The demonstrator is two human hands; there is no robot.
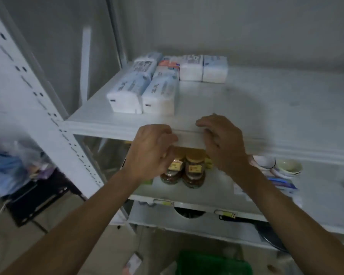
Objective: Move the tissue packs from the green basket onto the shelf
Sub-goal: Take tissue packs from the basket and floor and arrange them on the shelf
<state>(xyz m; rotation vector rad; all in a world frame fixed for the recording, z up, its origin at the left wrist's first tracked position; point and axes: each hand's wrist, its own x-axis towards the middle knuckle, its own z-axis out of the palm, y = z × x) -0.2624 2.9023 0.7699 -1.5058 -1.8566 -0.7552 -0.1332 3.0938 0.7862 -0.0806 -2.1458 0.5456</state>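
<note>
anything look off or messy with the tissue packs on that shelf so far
Nothing stands out. The tissue packs sit in tidy rows at the back left of the top shelf, none tipped or torn. The left hand and right hand hold one more white pack level at the shelf's front edge.

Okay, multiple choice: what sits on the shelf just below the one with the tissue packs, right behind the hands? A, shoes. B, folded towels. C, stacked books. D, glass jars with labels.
D: two labelled jars with dark contents stand on the lower shelf, seen between the left hand and right hand, below the tissue packs.
</note>
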